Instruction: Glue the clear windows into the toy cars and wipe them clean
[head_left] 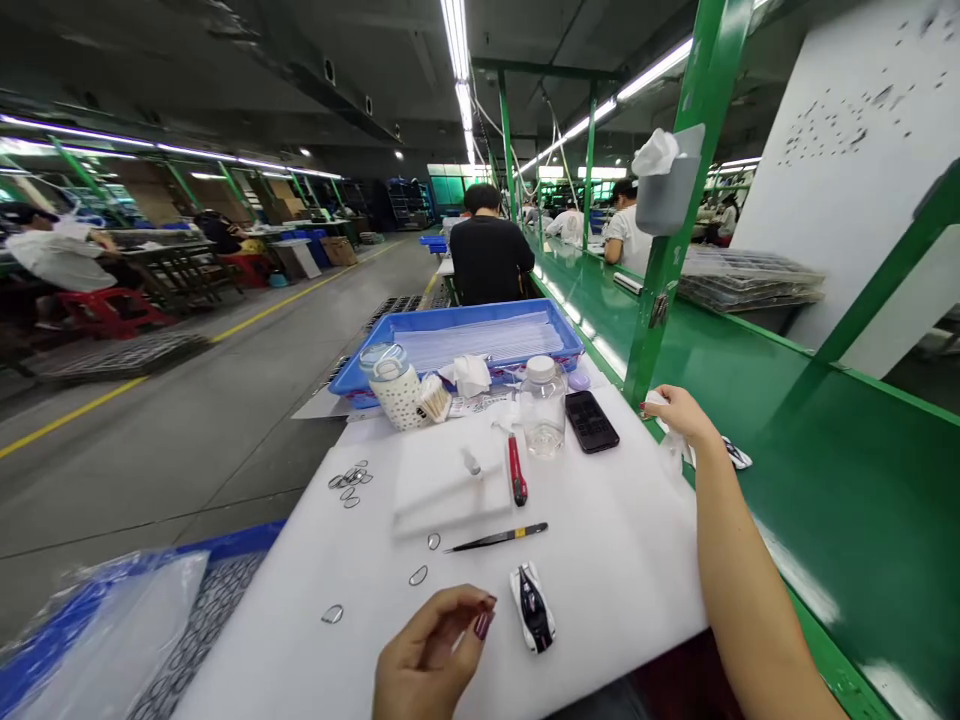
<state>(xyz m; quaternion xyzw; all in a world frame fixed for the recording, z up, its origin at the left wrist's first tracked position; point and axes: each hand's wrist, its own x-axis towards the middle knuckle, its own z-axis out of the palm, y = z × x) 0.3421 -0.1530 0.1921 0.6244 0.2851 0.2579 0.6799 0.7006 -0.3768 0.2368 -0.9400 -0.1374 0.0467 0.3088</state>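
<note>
While grasping a thin white sheet (677,447) with the right hand (688,416), beyond and right of the toy car (532,608) on the tabletop (622,540), and loosely curling the left hand (429,655), seemingly empty, just left of it, could nudge it by sweeping carelessly

On the worktop (615,560), just right of the left hand (429,655): a model car (533,608). Beyond both, tweezers (499,538), crosswise, with a foam pad (442,490) behind. Along the pad's right side, a cutter (517,470); farther right, a jar (543,410), then a phone (592,422). Left of the pad, a pile of rings (351,482); nearer than the pile, three loose rings (418,576). Behind the pad, from left to right, a tumbler (394,392), cotton swabs (433,400) and a tissue (471,376), before a tray (349,376) with sheets (480,342) inside. At the worktop's right edge, near a post (651,340), the right hand (684,415); past the edge, a belt (847,480) under a second car (736,454). At left, beside the worktop, a crate (247,540).
</note>
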